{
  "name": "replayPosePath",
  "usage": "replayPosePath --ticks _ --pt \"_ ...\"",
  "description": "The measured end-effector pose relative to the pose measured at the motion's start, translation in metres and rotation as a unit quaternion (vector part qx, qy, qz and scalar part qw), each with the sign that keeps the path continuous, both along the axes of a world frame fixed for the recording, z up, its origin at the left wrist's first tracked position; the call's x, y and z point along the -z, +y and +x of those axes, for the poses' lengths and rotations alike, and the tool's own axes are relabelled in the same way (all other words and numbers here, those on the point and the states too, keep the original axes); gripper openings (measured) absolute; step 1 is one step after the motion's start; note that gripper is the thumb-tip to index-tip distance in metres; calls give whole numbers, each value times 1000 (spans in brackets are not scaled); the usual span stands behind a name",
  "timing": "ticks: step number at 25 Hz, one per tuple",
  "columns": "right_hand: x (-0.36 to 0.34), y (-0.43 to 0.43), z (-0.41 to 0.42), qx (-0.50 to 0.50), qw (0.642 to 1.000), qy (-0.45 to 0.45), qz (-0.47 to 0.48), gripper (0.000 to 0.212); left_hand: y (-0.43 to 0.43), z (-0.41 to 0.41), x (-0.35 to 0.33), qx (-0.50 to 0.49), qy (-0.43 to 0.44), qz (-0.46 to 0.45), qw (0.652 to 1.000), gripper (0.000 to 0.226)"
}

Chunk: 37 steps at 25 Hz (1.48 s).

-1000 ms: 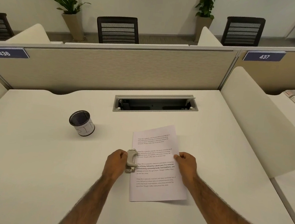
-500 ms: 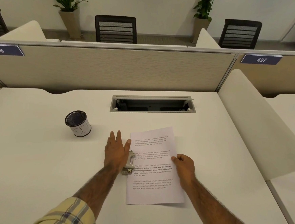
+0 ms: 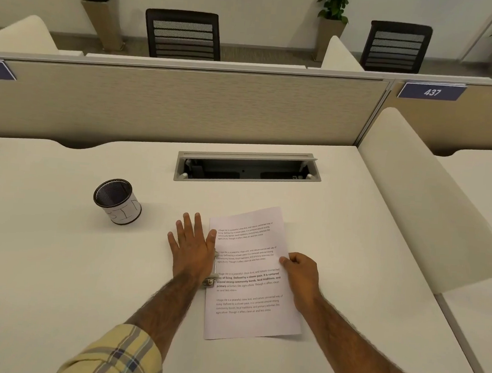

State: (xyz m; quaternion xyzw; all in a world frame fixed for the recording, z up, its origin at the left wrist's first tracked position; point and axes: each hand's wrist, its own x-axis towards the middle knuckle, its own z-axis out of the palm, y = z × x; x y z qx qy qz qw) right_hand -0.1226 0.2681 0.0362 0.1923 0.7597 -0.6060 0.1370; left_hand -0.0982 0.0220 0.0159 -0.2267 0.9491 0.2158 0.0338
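Observation:
A printed white sheet of paper [image 3: 249,275] lies on the white desk [image 3: 55,274], its left edge slid into a small metal hole punch [image 3: 211,280]. My left hand [image 3: 192,250] lies flat with straight, spread fingers and presses down on the punch, hiding most of it. My right hand [image 3: 301,274] holds the sheet's right edge, thumb on top and fingers curled against the paper.
A black mesh pen cup [image 3: 117,201] with a white label stands at the left. An open cable tray [image 3: 247,168] is set into the desk behind the paper. A beige partition [image 3: 186,105] closes the back, and a curved white divider [image 3: 424,218] the right.
My left hand went from gripping the punch with curled fingers to lying flat and pressing on it. The right hand stays on the paper's edge. The camera has tilted slightly.

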Motion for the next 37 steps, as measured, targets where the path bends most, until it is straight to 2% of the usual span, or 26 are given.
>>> replayPosePath --ticks 3,14,25,32,37 --pt "2 0 -2 1 1000 -4 5 15 1 -1 3 2 -11 -8 1000 67" --pt "7 1 -1 -3 1000 -6 17 16 -1 1 15 -11 -9 -28 1000 64" --pt "19 2 -2 8 1000 -11 14 13 -5 2 33 -18 15 0 1000 60" --pt "25 3 -3 9 999 -20 35 13 -6 -3 36 -11 -2 -20 1000 60" --pt "18 4 -4 2 999 -19 35 14 -6 -2 24 -4 -26 11 1000 62"
